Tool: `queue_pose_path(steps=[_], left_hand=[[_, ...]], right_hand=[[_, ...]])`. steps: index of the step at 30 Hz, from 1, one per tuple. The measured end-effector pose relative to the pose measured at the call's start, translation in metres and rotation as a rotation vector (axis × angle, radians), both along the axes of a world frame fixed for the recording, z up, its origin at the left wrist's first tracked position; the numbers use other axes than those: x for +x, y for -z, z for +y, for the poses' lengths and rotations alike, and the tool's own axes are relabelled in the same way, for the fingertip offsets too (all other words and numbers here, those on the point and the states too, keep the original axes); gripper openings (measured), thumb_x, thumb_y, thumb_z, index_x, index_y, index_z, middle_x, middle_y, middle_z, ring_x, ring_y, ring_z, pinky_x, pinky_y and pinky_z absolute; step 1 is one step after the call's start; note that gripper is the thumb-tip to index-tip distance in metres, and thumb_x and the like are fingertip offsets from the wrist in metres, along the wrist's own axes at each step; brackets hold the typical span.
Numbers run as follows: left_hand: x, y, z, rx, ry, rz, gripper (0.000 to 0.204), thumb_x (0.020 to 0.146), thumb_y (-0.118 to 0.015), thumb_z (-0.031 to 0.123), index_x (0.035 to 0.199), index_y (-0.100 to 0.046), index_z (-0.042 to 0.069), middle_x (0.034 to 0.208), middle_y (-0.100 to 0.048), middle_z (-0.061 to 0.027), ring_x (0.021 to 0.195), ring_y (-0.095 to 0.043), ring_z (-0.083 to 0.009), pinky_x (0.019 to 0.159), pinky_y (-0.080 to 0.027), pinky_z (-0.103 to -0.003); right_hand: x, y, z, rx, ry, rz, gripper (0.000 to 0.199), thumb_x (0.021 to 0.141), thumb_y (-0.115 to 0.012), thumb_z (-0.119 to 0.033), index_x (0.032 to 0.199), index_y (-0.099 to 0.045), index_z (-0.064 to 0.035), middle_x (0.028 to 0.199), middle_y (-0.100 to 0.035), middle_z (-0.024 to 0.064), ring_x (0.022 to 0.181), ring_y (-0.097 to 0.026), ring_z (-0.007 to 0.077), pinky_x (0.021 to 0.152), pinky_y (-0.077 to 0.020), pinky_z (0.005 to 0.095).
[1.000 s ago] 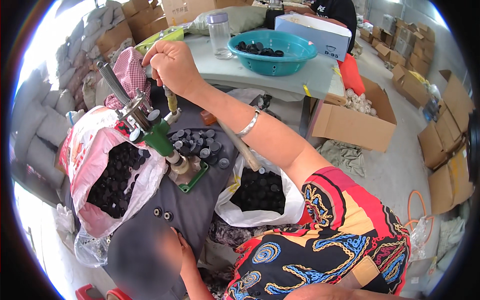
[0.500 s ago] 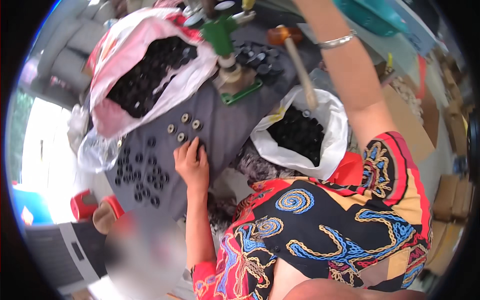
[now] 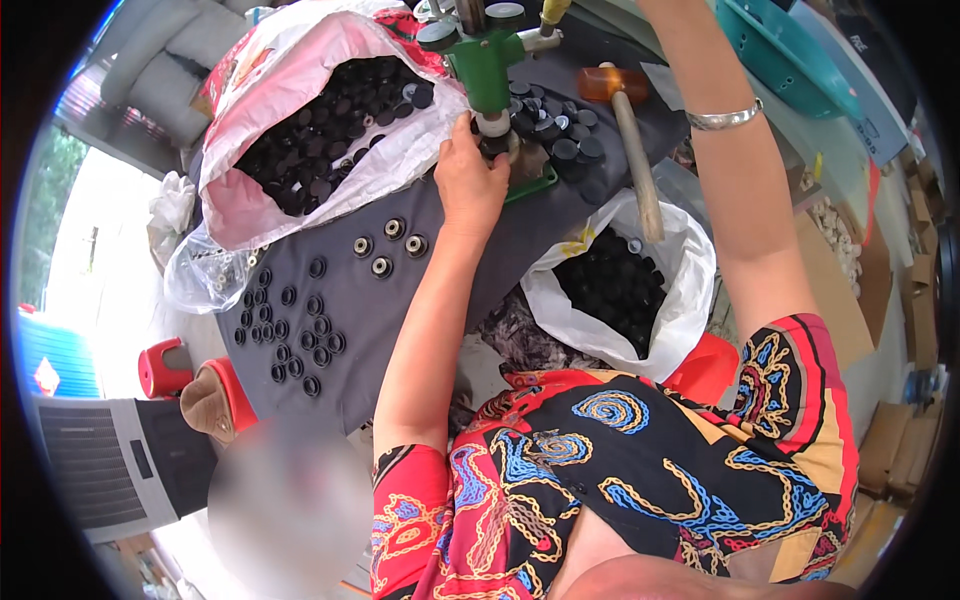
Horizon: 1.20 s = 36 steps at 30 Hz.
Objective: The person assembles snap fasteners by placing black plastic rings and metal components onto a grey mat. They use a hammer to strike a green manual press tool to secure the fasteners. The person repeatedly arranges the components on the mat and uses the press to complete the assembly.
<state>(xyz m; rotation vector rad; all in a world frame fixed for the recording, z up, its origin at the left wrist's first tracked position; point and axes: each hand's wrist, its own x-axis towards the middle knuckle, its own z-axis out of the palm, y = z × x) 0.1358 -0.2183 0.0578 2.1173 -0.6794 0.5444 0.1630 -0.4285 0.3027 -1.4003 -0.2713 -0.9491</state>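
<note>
Left fingers reached the upright, downward-pointing press ram.

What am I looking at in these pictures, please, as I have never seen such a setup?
There is no robot: a person works with bare hands, and every picture comes from a wide camera on that person's head, looking down. The left hand is at the foot of a green press; whether it holds anything is hidden. The right hand is beyond the top edge, with only its forearm showing. On the dark cloth lie black rings, four shiny-centred round parts and a mallet. A pink-and-white sack and a white bag contain black pieces.
</note>
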Motion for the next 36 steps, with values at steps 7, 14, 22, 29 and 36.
queue_pose_path(steps=[7, 14, 22, 29, 36], left_hand=[[0.006, 0.009, -0.014, -0.128, -0.026, 0.138, 0.073, 0.067, -0.077, 0.005, 0.131, -0.043, -0.003, 0.100, -0.067, -0.0189, 0.099, -0.060, -0.0359, 0.088, -0.047, -0.044], [0.002, 0.013, 0.001, -0.208, 0.025, 0.145, 0.073, 0.071, -0.075, 0.007, 0.135, -0.042, -0.005, 0.109, -0.066, -0.0210, 0.104, -0.062, -0.0349, 0.091, -0.048, -0.041], [-0.091, -0.081, 0.002, -0.203, 0.262, -0.296, 0.032, 0.081, -0.063, -0.005, 0.113, -0.062, -0.004, 0.106, -0.066, -0.0172, 0.095, -0.065, -0.0280, 0.084, -0.051, -0.038], [-0.188, -0.261, -0.045, -0.225, 0.952, -0.424, 0.060, 0.067, -0.076, 0.011, 0.123, -0.058, 0.003, 0.130, -0.054, -0.0268, 0.113, -0.057, -0.0416, 0.089, -0.050, -0.045], [-0.191, -0.203, -0.040, -0.312, 0.940, -0.455, 0.037, 0.063, -0.072, 0.007, 0.101, -0.069, 0.009, 0.113, -0.064, -0.0168, 0.097, -0.063, -0.0335, 0.075, -0.052, -0.039]], right_hand=[[-0.046, 0.010, 0.021, -0.119, 0.132, -0.065, 0.020, 0.084, -0.048, -0.007, 0.085, -0.066, 0.0011, 0.056, -0.052, 0.0042, 0.045, -0.049, 0.0132, 0.041, -0.0398, 0.0271], [-0.140, 0.100, 0.046, -0.414, 0.252, -0.208, 0.023, 0.094, -0.045, -0.008, 0.083, -0.062, 0.0027, 0.068, -0.059, 0.0081, 0.060, -0.055, 0.0157, 0.060, -0.0493, 0.0317], [-0.155, 0.188, 0.042, -0.392, 0.096, -0.330, 0.013, 0.076, -0.050, 0.000, 0.082, -0.060, -0.0032, 0.071, -0.057, 0.0081, 0.078, -0.061, 0.0276, 0.075, -0.0503, 0.0376], [-0.144, 0.199, 0.034, -0.394, 0.231, -0.426, 0.015, 0.074, -0.049, 0.002, 0.083, -0.060, -0.0018, 0.073, -0.058, 0.0096, 0.072, -0.059, 0.0273, 0.078, -0.0504, 0.0380], [-0.129, 0.224, 0.028, -0.202, -0.369, -0.268, 0.013, 0.087, -0.056, -0.014, 0.088, -0.064, -0.0043, 0.090, -0.067, 0.0182, 0.089, -0.064, 0.0326, 0.081, -0.0515, 0.0389]])
